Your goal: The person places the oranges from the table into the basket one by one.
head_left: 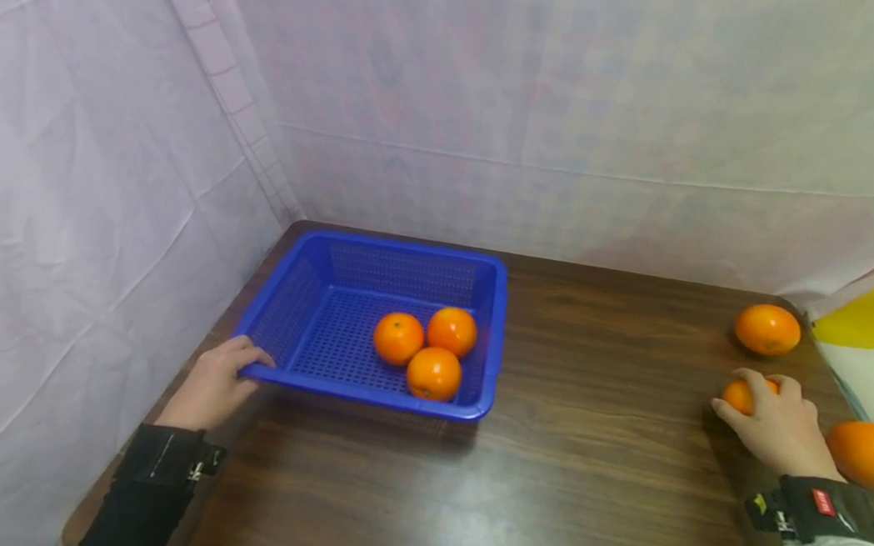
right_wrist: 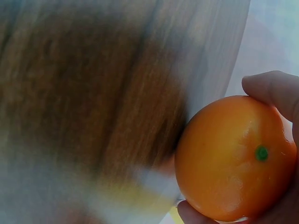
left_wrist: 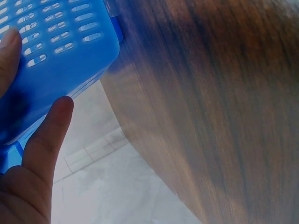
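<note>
My left hand [head_left: 216, 381] grips the near left corner of a blue plastic basket [head_left: 369, 393], fingers over its rim. In the left wrist view, the thumb and a finger lie against the basket's slotted wall [left_wrist: 65, 56]. Inside the basket, three oranges [head_left: 399, 338] sit together toward the right. Over at the right side of the table, my right hand [head_left: 784, 424] holds another orange [right_wrist: 229, 158], its thumb and fingers curled around the sides. The green stem mark on that fruit faces the right wrist camera.
Two more oranges lie near the right hand, one behind it [head_left: 767, 329] and one beside the wrist [head_left: 869, 454]. The brown wooden table [head_left: 584, 449] meets white cloth [head_left: 566, 131] at the back and left. A yellow patterned thing [head_left: 866, 314] stands at the right edge.
</note>
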`<state>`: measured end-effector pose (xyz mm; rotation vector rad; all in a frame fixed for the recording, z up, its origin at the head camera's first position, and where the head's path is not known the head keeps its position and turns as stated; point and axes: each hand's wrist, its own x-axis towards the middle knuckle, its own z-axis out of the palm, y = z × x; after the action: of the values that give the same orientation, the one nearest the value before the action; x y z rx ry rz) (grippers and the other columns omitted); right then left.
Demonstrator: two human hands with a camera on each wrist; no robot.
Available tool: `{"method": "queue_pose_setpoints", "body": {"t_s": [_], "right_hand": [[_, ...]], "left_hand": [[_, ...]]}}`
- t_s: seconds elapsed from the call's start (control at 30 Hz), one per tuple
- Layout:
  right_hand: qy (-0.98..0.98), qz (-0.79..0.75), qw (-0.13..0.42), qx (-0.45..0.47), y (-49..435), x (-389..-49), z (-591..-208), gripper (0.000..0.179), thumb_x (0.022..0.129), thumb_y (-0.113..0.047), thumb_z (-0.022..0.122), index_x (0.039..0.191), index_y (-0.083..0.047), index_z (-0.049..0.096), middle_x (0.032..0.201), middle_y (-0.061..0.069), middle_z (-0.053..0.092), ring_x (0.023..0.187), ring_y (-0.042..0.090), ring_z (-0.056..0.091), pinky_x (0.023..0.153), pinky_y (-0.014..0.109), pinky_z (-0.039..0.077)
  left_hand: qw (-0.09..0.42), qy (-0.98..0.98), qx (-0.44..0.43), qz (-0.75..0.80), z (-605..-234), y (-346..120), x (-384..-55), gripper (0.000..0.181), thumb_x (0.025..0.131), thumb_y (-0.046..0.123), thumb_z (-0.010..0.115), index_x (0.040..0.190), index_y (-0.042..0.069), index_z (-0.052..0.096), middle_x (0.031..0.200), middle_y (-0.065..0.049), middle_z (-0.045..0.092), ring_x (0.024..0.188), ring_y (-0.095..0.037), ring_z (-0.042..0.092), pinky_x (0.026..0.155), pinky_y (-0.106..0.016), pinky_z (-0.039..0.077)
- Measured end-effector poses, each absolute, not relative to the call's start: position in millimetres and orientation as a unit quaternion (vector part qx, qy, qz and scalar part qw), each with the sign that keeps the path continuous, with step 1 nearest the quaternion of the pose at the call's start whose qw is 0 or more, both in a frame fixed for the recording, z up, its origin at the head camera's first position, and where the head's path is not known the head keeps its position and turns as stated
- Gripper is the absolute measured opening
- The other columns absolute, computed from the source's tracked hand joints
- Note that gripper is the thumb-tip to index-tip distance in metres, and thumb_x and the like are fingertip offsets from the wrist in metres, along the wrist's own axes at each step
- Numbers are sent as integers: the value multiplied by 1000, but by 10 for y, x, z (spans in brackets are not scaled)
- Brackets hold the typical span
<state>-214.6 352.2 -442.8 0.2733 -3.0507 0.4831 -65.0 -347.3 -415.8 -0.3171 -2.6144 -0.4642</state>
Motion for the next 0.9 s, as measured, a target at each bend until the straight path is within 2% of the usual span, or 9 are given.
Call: {"method": "queue_pose_setpoints", "body": {"t_s": [0.23, 0.9], "right_hand": [[-983, 159, 16, 89, 3530, -2141, -4434, 62, 98, -41, 60, 135, 5, 41, 128, 54, 27, 104, 75, 33, 85, 74, 26], [-983, 155, 8, 98, 3475, -2136, -4373, 63, 99, -43, 58, 137, 5, 41, 131, 54, 26, 102, 75, 33, 81, 75, 29]], "left_hand": [[224, -952, -112, -174, -4149, -3472, -652, 36, 63, -16, 76, 84, 13, 73, 83, 3, 62, 76, -15, 60, 66, -35, 52], [220, -955, -100, -171, -4142, -3462, -638, 37, 64, -16, 75, 85, 14, 74, 84, 3, 63, 77, -15, 60, 67, -36, 52]]}}
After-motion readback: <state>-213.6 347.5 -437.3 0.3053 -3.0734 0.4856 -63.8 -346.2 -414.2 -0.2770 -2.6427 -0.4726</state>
